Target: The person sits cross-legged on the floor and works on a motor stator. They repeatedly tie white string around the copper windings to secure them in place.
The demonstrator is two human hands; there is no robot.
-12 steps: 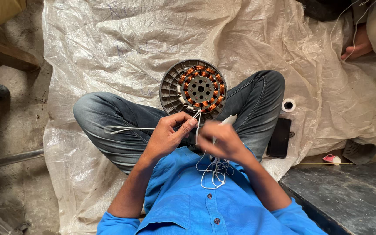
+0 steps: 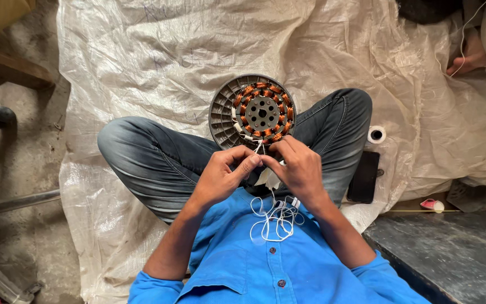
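White thread (image 2: pixel 259 147) is thin and limp: your left hand (image 2: pixel 220 175) and right hand (image 2: pixel 299 169) pinch it beside the copper-wound stator (image 2: pixel 261 111); hold it close to the knot.

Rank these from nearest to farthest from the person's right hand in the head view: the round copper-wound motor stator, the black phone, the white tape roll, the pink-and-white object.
From the right hand:
1. Round copper-wound motor stator, just ahead.
2. Black phone, to its right.
3. White tape roll, beyond the phone.
4. Pink-and-white object, far right.
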